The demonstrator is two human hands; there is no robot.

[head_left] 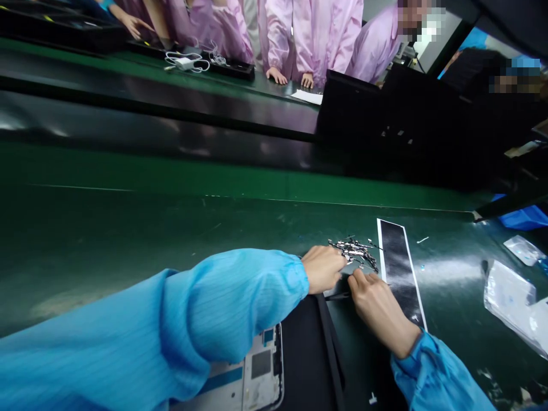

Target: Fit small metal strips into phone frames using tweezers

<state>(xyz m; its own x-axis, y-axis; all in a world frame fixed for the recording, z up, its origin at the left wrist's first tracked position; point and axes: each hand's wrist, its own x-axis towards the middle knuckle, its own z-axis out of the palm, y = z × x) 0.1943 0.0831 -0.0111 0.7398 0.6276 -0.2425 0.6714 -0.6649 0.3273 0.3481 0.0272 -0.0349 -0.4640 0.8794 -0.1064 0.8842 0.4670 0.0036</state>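
Observation:
My left hand, in a blue sleeve, reaches across to the near left side of a pile of thin black and silver cable parts. Its fingers are bent and closed at the pile's edge; what they grip is hidden. Just right of it, my right hand has its fingertips pinched together at the near edge of the pile, on something too small to make out. Under my left arm lies a silver device casing on a black mat.
A black strip sheet with white edges lies right of the pile. Clear plastic bags are at the far right. Beyond the green bench runs a dark conveyor; people in pink coats stand behind it near a white cable.

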